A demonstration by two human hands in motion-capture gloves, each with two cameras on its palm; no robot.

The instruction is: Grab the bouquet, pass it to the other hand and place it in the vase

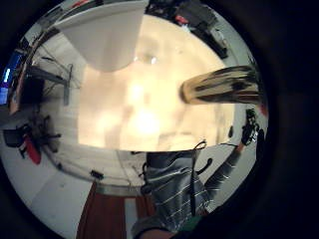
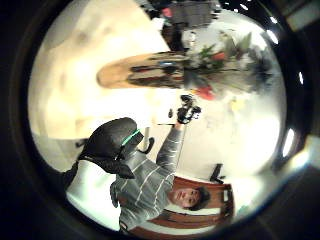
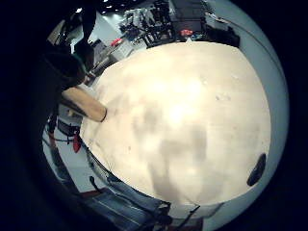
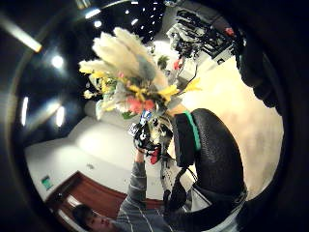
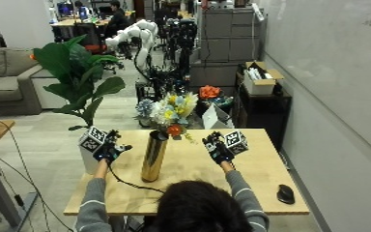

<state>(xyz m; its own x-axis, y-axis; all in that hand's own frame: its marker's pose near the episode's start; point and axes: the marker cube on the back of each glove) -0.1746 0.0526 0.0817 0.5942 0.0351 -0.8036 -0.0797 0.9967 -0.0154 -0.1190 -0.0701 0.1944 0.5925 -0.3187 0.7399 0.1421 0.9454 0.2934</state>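
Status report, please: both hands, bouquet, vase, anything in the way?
Left hand and right hand raised, open, holding nothing. Bouquet stands in gold vase, upright on table. Mouse far aside, nothing in the way.

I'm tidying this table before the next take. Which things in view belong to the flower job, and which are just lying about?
Part of the job:
bouquet, already standing in the vase
gold vase, upright on the table
left hand and right hand, both raised, holding nothing

Just lying about:
black computer mouse near the table's right edge
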